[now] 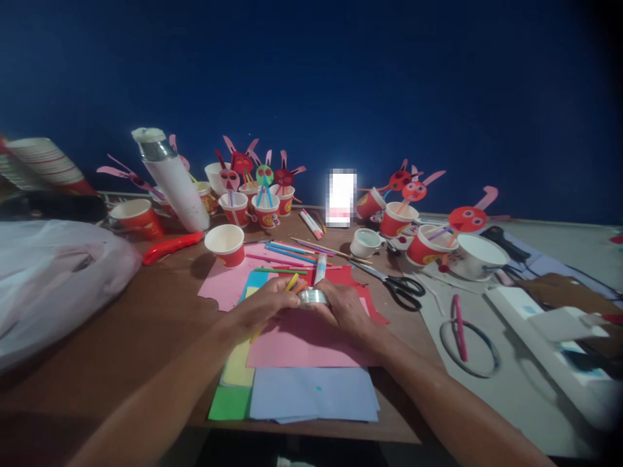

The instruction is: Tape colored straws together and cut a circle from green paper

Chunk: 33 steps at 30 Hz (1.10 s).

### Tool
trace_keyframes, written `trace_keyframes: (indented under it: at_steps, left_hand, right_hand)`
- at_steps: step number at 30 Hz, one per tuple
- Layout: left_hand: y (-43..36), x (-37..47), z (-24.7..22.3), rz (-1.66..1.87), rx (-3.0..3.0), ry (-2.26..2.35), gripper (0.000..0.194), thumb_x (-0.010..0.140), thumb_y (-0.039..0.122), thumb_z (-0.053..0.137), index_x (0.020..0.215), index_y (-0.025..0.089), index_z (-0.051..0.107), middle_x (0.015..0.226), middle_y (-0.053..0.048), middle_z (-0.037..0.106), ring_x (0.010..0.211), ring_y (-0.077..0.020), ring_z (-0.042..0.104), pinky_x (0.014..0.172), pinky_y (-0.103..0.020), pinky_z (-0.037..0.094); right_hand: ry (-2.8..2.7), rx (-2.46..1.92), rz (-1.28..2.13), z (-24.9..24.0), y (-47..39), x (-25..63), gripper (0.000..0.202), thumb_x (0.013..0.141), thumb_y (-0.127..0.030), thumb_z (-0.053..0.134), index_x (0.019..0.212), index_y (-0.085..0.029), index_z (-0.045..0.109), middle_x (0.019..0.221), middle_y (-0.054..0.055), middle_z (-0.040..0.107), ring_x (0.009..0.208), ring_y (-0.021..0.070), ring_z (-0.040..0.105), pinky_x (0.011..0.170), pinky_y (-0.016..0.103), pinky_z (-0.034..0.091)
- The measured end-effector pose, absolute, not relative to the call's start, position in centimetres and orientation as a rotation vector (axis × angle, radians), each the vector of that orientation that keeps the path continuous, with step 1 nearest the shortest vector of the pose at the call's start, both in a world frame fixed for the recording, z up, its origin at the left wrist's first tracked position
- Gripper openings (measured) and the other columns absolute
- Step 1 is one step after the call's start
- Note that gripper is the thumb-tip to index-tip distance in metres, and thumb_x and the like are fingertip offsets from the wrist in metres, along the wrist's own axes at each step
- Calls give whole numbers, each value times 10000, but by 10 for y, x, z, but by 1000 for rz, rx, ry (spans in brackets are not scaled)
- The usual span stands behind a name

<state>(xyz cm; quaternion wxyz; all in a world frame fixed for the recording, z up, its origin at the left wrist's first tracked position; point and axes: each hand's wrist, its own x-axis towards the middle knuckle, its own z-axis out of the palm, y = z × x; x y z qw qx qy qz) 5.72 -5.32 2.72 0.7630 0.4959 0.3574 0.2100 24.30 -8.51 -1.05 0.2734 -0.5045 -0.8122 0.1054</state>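
My left hand (272, 301) is closed round a thin yellow stick (292, 281), with an orange one (302, 285) beside it. Between my two hands is a roll of clear tape (313, 297); my right hand (348, 308) grips its right side, fingers curled and partly hidden. Both hands are just above a pink paper sheet (311, 344), which lies over other coloured sheets. Behind them, a glue stick (321, 267) and several coloured sticks (292, 251) lie on the paper. Black-handled scissors (402, 288) rest to the right.
Paper cups with rabbit-faced figures stand at the back left (233, 209) and right (399, 219). One plain paper cup (224, 245) is nearer. A white flask (178, 191) and plastic bag (63, 285) are left; a small white cup (366, 244) and power strip (540, 344) are right.
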Motion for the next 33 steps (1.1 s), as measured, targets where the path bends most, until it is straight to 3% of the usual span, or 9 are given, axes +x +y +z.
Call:
trace_keyframes:
  at_steps: [10,19,33]
  left_hand:
    - [-49,55,30,465,980,706,140,683,182,562,793,166,477,472,107,276,385,-26,146,370,-171,104]
    - [-49,51,28,446,1014,704,135,709,203,589,823,161,529,479,97,286,397,-29,167,381,-184,105]
    - [-50,50,24,439,1080,776,167,693,264,615,799,145,568,513,71,340,416,-38,237,398,-202,131]
  right_hand:
    - [-1893,-1232,544,-12,-88,241,123,850,-269,418,843,-171,493,694,6,535,595,131,467,543,235,359]
    - [-1958,-1051,546,-20,-87,245,86,861,-212,411,883,-185,489,776,14,545,644,124,480,586,230,395]
    - [-2098,-922,377,-14,-85,246,78,839,-214,448,875,-191,513,717,13,548,605,126,470,571,235,379]
